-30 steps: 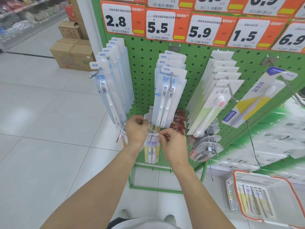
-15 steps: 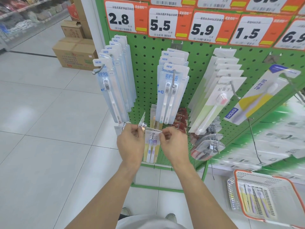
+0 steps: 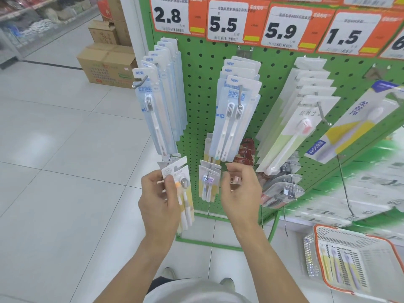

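- Bare tiled floor fills the frame's left.
- Left hand, centre, pinches a yellow toothbrush pack, clear of the pegboard.
- Right hand, loosely curled and empty, is beside a hanging purple pack.
- Lower right, a basket holds similar packs.

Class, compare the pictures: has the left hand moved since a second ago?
Yes. The left hand, gripping a yellow toothbrush pack, has drawn left, away from the purple pack hanging on the green pegboard.
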The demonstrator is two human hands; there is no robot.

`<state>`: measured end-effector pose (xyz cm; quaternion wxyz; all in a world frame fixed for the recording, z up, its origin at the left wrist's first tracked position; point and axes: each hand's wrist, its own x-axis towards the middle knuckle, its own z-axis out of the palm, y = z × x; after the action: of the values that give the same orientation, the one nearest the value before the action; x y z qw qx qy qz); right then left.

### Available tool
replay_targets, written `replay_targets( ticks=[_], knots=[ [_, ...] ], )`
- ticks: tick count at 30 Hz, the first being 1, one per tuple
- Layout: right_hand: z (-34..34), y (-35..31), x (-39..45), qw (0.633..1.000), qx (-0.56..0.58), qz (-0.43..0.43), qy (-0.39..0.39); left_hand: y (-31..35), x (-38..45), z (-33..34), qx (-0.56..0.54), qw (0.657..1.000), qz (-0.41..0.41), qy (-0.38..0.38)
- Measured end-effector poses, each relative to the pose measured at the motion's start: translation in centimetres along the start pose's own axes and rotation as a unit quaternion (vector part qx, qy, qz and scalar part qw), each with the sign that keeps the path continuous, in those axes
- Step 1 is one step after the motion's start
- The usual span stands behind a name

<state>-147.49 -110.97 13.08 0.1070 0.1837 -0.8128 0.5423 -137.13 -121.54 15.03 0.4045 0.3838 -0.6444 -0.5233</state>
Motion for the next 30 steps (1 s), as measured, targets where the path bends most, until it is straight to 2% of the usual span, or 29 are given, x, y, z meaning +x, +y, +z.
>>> replay_targets(
  ticks=[3,6,9,11,13,16,21,28,30],
  knots=[
    [-1.4,-1.5,-1.4,0.997,0.078,0.006,-0.014,0.7,0.0,-0.6,-0.032,0.998,-0.024,-0.038],
    [-2.4,-1.6,-2.6,0.984,0.073,0.044,-0.155,0.8,0.7,-1.1,-0.081,0.988,-0.095,-0.090],
    [-3.2,-0.6,-4.0,0.941,0.068,0.118,-0.310,1.1,0.9,-1.2,-0.131,0.971,-0.160,-0.119],
    [-3.7,-0.4,-4.9,0.904,0.146,0.182,-0.357,1.0,0.8,-1.1,-0.149,0.962,-0.189,-0.130],
    [-3.9,-0.5,-5.4,0.886,0.204,0.219,-0.354,0.6,0.4,-0.8,-0.166,0.948,-0.225,-0.152],
    [-3.9,-0.2,-5.6,0.890,0.202,0.227,-0.341,0.2,-0.7,-0.5,-0.181,0.925,-0.261,-0.208],
    [-4.5,-0.1,-5.3,0.884,0.221,0.240,-0.334,0.0,-1.6,-0.4,-0.161,0.927,-0.229,-0.251],
    [-4.7,0.0,-5.5,0.875,0.227,0.257,-0.343,-0.1,-1.1,-0.5,-0.142,0.909,-0.252,-0.300],
    [-5.1,0.0,-5.4,0.858,0.246,0.263,-0.366,-0.3,-1.0,-0.5,-0.133,0.912,-0.256,-0.292]
  ],
)
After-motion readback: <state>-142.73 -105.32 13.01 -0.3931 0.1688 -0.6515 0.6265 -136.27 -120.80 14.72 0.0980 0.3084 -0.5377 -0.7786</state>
